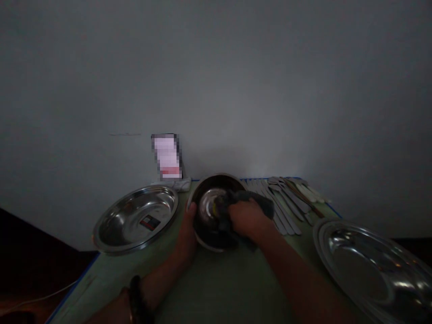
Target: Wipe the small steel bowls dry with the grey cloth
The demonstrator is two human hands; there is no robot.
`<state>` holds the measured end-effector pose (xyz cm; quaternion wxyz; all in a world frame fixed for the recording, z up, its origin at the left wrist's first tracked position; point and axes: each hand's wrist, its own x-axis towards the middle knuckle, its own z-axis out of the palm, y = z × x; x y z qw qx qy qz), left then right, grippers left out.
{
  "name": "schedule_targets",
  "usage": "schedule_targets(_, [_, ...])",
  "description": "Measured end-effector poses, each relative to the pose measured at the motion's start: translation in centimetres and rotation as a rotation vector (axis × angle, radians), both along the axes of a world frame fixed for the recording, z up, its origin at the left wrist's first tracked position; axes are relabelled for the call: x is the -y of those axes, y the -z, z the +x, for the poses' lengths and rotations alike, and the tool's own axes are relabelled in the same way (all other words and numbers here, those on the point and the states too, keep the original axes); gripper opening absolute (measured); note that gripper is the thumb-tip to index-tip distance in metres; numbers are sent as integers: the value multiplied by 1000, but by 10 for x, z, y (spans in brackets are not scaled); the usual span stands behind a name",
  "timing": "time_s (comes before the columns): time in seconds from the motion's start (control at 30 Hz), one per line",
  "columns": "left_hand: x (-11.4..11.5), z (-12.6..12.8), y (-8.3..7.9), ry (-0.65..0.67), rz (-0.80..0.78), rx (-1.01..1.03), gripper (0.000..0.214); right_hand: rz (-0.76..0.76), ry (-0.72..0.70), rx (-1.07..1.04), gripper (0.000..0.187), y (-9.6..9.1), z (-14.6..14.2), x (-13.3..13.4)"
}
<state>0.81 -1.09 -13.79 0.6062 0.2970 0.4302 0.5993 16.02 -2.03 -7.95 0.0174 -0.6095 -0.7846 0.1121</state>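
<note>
A round steel bowl stands at the middle of the table, its inside dark and shiny. My left hand grips its left rim, thumb at the top of the edge and fingers around the outer wall. My right hand reaches over the bowl's right side, closed on a dark grey cloth. Part of this cloth reaches toward the bowl's bottom and is blurred in the dim light. A small yellowish patch shows near the bowl's centre; I cannot tell what it is.
To the left sit wide steel basins with a dark label inside. More basins lie at the front right. Several knives, spoons and other cutlery lie behind my right hand. A phone leans against the wall on a white block.
</note>
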Motion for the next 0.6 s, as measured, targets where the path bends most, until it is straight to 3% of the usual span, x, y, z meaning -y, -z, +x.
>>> schedule_targets(0.13, [1,0,-2,44,29,-6,30,162,101,19,35,8,-7,-3])
schedule_targets(0.3, [4,5,-4,54,-122,33,24,398,205,-152,39,27,-28,-13])
schedule_targets(0.4, [5,7,-4,124,-139,100,29,323,149,-244,37,35,-41,-14])
schedule_targets(0.6, [3,9,-8,130,-172,150,37,117,-162,-517,30,35,-34,-19])
